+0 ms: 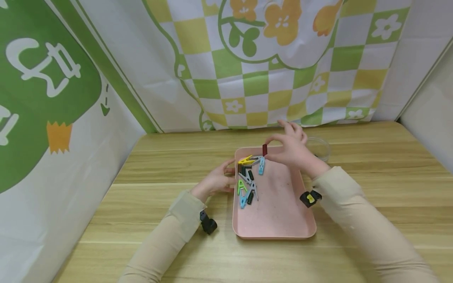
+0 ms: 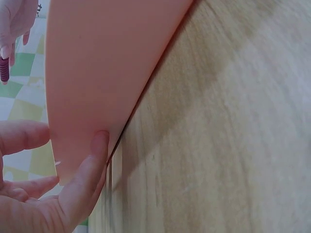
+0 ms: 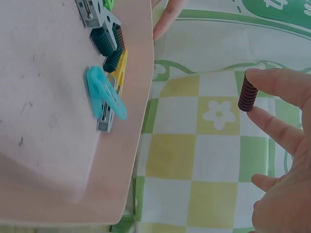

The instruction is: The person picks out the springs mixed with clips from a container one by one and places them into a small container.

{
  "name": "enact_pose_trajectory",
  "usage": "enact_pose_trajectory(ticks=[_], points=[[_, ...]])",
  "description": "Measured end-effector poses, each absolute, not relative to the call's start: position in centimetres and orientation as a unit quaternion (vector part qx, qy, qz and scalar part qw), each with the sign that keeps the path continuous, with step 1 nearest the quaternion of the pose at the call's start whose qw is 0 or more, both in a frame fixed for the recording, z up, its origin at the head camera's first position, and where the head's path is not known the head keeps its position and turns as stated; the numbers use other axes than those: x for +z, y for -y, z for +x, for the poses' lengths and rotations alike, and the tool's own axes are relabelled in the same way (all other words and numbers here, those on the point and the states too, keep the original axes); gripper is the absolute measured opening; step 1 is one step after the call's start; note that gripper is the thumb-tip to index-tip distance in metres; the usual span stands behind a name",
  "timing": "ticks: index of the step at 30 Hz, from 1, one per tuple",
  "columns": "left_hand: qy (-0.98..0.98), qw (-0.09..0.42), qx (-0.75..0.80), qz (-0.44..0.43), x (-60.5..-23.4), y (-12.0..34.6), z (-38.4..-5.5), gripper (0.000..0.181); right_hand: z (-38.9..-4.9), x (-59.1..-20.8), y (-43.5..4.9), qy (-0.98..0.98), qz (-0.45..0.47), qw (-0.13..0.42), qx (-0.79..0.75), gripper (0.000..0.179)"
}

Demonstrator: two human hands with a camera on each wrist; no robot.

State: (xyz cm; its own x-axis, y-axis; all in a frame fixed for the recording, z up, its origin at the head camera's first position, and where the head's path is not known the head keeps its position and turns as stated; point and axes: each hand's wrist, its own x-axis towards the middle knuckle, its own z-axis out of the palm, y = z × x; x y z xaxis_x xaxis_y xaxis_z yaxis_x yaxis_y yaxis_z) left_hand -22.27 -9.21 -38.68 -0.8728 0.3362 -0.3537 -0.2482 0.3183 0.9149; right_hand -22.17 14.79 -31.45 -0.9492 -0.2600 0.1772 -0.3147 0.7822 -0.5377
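Note:
Between thumb and finger, my right hand (image 1: 291, 151) pinches a small dark red coil spring (image 1: 264, 149), held above the far end of the pink tray (image 1: 276, 232). In the right wrist view the spring (image 3: 248, 94) stands nearly upright between the fingertips. My left hand (image 1: 217, 180) touches the tray's left side, its fingers at the rim and outer wall (image 2: 97, 73). Along that side inside the tray lie a yellow clip (image 1: 245, 160), a light blue clip (image 1: 261, 166), a green clip (image 1: 242, 186), grey clips (image 1: 253, 186) and several dark springs (image 1: 250, 197).
A clear round dish (image 1: 323, 148) stands behind the right wrist, partly hidden by it. The wooden table (image 1: 159, 169) runs back to a patterned cloth (image 1: 255, 86). Small black devices are worn on the left wrist (image 1: 208, 223) and right wrist (image 1: 310, 198).

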Motion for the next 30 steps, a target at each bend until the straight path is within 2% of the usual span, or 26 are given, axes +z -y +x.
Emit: enact_pose_trajectory(ticks=[30], points=[[-0.765, 0.252, 0.592, 0.029, -38.7, 9.3, -22.1, 0.078, -22.0, -30.3, -19.3, 0.948, 0.130, 0.060, 0.286, 0.035]])
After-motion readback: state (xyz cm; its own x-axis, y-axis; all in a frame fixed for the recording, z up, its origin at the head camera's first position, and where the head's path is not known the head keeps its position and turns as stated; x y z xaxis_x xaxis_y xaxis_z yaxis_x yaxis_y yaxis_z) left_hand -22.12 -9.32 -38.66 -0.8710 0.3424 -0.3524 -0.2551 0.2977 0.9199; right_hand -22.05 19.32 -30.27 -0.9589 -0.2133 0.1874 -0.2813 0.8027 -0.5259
